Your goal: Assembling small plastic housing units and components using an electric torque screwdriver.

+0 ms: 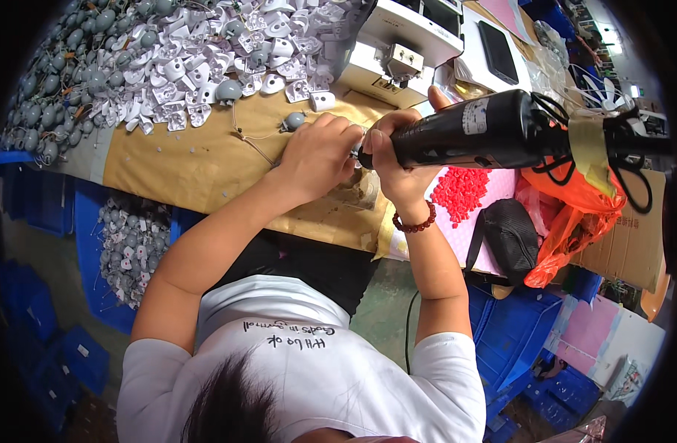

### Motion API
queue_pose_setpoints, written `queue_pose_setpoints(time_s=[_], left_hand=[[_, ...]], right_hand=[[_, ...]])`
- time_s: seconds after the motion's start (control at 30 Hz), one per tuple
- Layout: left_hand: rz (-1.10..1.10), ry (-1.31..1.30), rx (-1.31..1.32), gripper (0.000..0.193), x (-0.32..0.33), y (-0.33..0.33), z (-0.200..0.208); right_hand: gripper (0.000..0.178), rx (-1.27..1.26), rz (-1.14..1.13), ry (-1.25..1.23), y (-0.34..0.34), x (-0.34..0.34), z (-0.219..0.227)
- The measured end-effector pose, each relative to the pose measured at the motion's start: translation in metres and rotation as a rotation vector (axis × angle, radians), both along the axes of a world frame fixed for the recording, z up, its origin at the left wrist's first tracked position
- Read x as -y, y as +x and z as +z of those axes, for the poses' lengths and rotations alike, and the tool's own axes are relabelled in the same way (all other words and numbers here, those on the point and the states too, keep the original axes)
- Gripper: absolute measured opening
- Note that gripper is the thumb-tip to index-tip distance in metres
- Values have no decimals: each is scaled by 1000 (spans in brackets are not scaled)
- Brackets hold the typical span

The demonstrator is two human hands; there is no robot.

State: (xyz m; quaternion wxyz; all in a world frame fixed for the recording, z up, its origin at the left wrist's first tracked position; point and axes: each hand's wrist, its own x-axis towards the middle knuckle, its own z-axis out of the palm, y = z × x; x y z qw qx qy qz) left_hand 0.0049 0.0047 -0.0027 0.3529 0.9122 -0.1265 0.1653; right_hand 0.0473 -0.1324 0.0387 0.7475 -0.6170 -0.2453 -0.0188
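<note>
My right hand (pixel 399 166) is wrapped around the front end of a black electric screwdriver (pixel 464 133), which lies nearly level with its cord end to the right. Close against its tip, my left hand (pixel 314 156) is closed with bent fingers over a small part whose kind they hide. Just beyond my left knuckles sits a grey rounded piece (pixel 293 121) with thin wires (pixel 253 144) trailing from it. A white plastic shell (pixel 323 101) lies a little farther off on the brown table covering (pixel 176 162).
White plastic shells (pixel 198 74) and grey wired pieces (pixel 72 81) heap up at the back left. A white machine (pixel 397 55) and a phone (pixel 498 52) are at the back. Small red parts (pixel 460 193), a black pouch (pixel 507 240) and an orange bag (pixel 575 221) lie right.
</note>
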Motion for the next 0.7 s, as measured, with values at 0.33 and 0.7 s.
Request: queue_pose_setpoints(time_s=[0.33,0.7], left_hand=[[73,-5,-112,36,2,-8,-3],[13,-81,-41,30,0,-18,-6]], right_hand=[[41,-157,-195,-62,62,28,20],[28,160,-97,-631,14,51,-32]])
